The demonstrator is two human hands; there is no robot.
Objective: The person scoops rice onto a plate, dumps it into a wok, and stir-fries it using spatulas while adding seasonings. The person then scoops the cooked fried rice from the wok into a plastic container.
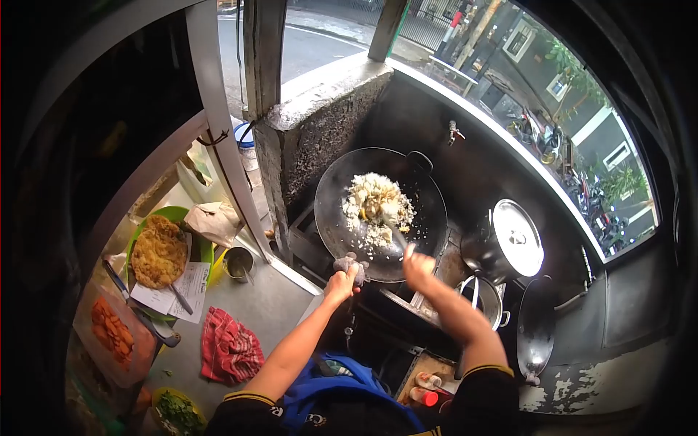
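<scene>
A large dark wok (334, 182) sits on the stove, with white rice (374, 192) and some yellowish bits in its middle. My left hand (342, 283) is closed round a grey cloth (352, 269) at the wok's near edge; the wok's handle there is hidden. Over the wok's near right side, my right hand (419, 267) is closed on the handle of a spatula (398, 236), whose blade reaches into the rice.
Right of the wok stand a lidded pot (518, 236) and a smaller pot (488, 299). On the left counter lie a red cloth (231, 346), a metal cup (238, 263), a green plate (179, 212) with a fried omelette (159, 251), and a tub of orange pieces (111, 334).
</scene>
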